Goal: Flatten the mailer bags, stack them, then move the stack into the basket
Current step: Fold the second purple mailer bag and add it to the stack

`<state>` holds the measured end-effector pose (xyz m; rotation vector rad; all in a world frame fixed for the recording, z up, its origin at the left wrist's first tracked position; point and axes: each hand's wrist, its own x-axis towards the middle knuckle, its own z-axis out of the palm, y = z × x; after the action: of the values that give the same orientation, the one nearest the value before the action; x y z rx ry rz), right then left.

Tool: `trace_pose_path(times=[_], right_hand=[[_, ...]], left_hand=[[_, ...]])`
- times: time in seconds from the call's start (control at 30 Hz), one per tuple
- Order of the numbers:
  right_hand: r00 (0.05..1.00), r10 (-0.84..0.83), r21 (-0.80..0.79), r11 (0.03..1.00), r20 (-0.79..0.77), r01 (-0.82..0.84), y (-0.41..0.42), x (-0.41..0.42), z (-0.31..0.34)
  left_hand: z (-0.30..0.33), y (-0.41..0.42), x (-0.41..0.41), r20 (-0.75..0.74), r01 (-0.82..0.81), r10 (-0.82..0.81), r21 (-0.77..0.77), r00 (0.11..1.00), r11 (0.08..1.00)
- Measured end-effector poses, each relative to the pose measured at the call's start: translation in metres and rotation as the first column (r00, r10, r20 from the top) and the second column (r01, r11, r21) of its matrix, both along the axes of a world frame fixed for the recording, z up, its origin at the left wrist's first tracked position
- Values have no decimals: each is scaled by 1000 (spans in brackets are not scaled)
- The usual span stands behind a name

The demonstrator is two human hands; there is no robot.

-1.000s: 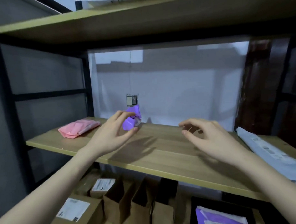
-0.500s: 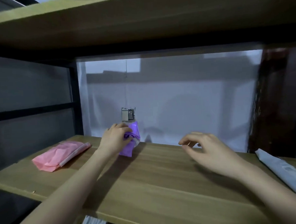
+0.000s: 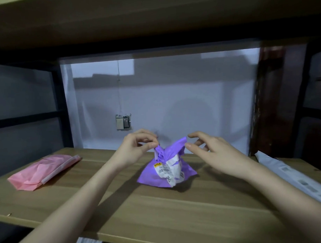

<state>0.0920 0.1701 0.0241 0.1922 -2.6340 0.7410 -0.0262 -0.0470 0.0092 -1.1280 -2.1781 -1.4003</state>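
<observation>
Three mailer bags lie on the wooden shelf (image 3: 159, 208). The pink mailer (image 3: 41, 171) stays folded near the left edge. The purple mailer (image 3: 166, 168), a second ago crumpled at the back edge in the left hand (image 3: 137, 149) alone, now stands mid-shelf, its top corner pinched by that thumb and forefinger. The right hand (image 3: 210, 152), idle before, has come in, its fingers narrowing on the other corner. Flattening is likely just starting. The grey-white mailer (image 3: 292, 176) lies along the right edge.
</observation>
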Motion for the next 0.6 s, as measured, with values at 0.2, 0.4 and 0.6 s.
trace_pose_path(times=[0.2,0.4,0.6], right_hand=[[996,58,-192,979,-71,-71,4,14,-5],[963,-195,-398,911,-186,107,30,22,-8],[938,-320,-670,726,-134,152,52,29,-12]], left_hand=[[-3,44,43,141,68,-80,90,987,994],[-7,52,60,349,39,-18,-56,937,998],[-20,45,65,554,232,-40,-281,832,931]])
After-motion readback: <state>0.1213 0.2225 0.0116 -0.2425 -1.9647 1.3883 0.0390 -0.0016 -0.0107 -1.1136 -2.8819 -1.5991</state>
